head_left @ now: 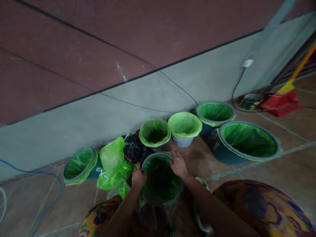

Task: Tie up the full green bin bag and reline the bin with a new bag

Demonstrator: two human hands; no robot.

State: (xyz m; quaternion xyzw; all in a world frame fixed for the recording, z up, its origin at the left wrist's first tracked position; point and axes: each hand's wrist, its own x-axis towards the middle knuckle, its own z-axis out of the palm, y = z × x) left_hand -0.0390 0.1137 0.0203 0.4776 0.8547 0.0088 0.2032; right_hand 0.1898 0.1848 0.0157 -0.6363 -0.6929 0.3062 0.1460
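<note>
Between my knees stands a round trash bin (158, 154) with a grey rim and a green bag liner (160, 181) inside. My left hand (138, 177) grips its left side at the rim. On the opposite side, my right hand (179, 165) has its fingers closed over the rim. The bin's inside is dark, and its outer wall is mostly hidden. Just beyond it is a smaller bin (155, 144) lined in green. Left of that lie a black bag (134, 148) and a tied light-green bag (112, 158).
More green-lined bins stand around: a white one (182, 142), two dark-blue ones (227, 156) (208, 130) at right, and another (95, 169) at left. A red dustpan (281, 102) and a can (250, 101) sit far right. A blue hose (59, 187) crosses the left floor.
</note>
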